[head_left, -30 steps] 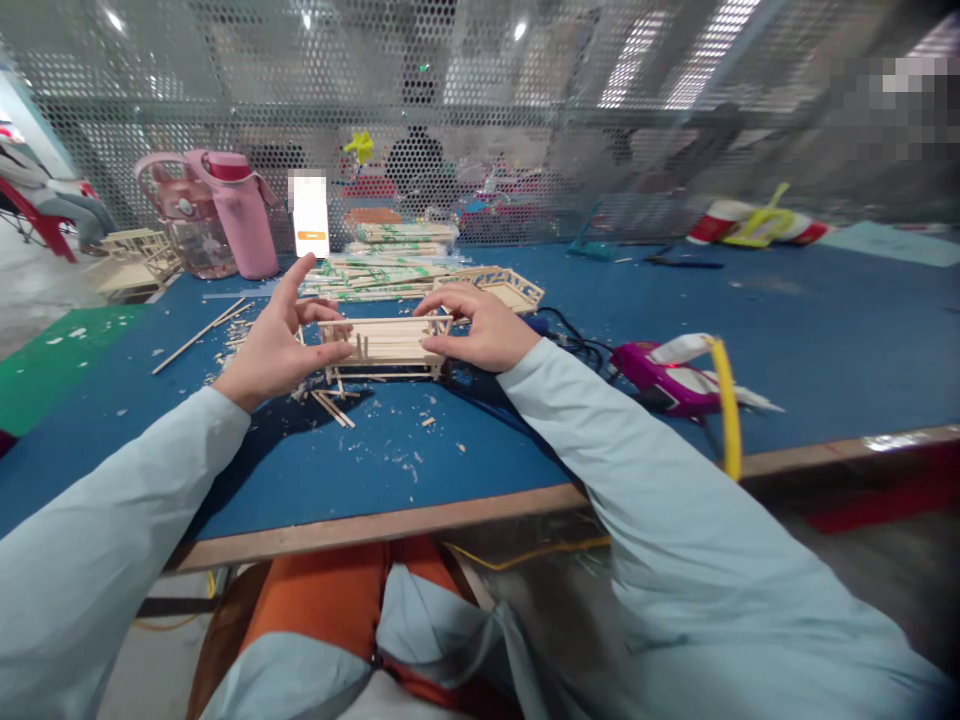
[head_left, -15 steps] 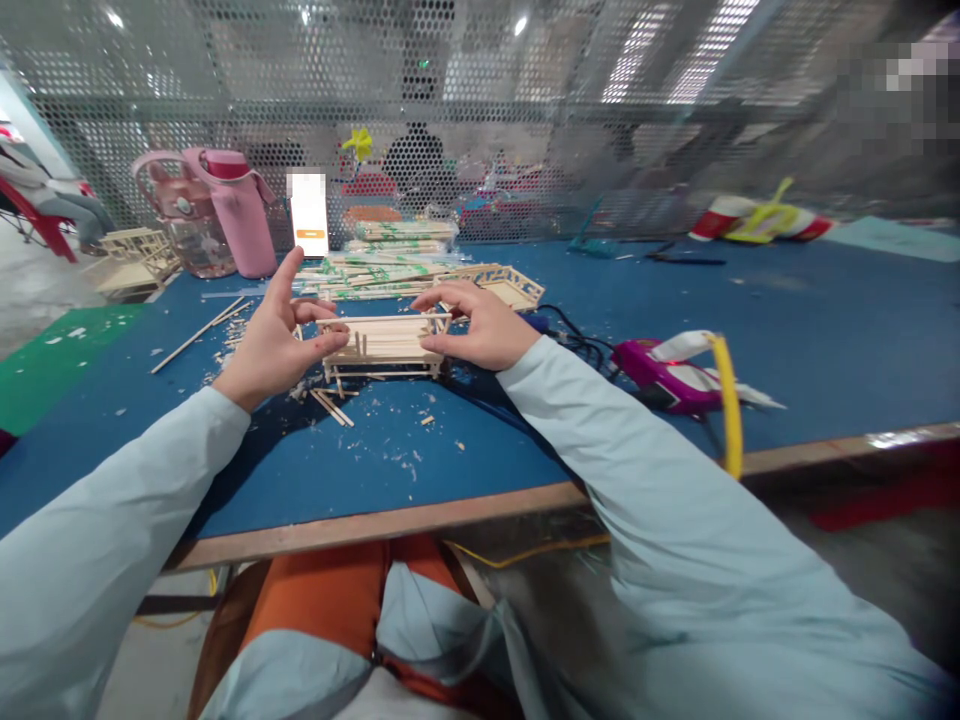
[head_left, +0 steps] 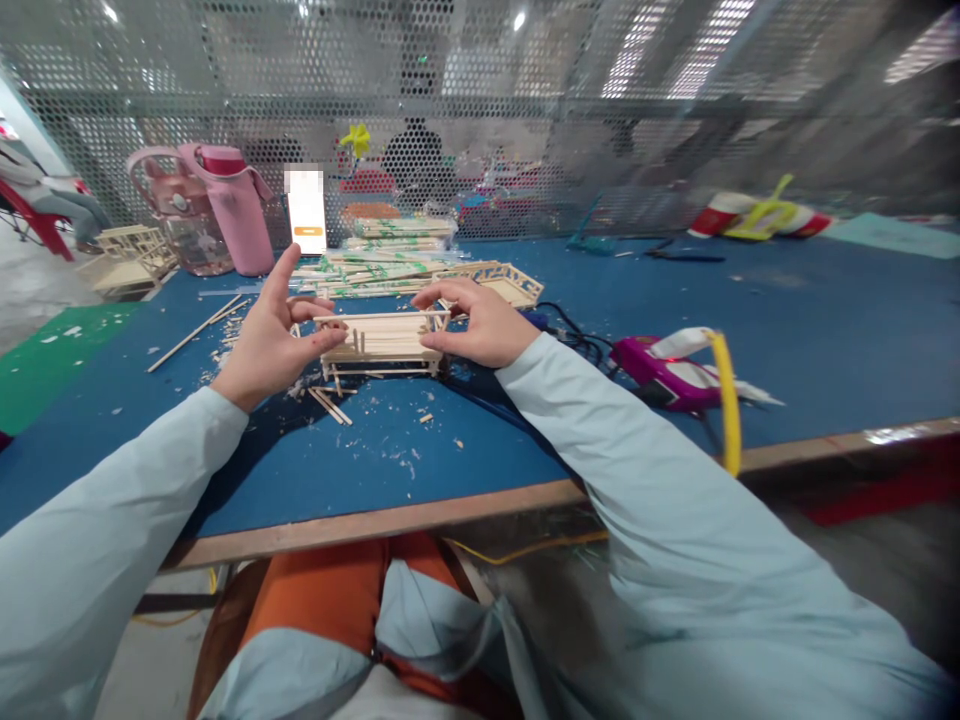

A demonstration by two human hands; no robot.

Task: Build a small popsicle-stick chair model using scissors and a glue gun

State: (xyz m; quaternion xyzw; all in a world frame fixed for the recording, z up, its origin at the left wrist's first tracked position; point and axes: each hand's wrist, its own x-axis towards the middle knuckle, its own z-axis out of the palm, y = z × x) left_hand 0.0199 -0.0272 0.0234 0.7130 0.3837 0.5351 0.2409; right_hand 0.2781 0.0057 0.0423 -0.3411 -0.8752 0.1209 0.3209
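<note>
- Shift since last frame: slight drift of the view only; both hands and the stick structure hold practically the same arrangement.
- Position: stick structure (head_left: 386, 345) sits on the blue tabletop (head_left: 480, 465), between the hands, nearer than the packed sticks (head_left: 390, 272).
- Left hand (head_left: 262, 350): thumb and bent fingers nearly closed on the structure's left end; index finger raised, free of it.
- Right hand (head_left: 491, 328): thumb and fingers partly closed about the right end. Grip force, either hand: cannot tell.
- Done, by appearance: slatted panel looks filled across; long rail spans the upper edge; lower bars in place.
- Partial: short uprights visible near the left; no matching row seen further right. Judged unfinished there, though fingers hide both ends.
- Joints: whether set or merely resting, cannot tell.
- Unattached: short loose sticks (head_left: 328, 406) lie just beside the structure, on the near side.
- Purple glue gun (head_left: 675, 375): out of hand, to the right.
- Railed piece (head_left: 514, 285): behind the right hand, looks further assembled.
</note>
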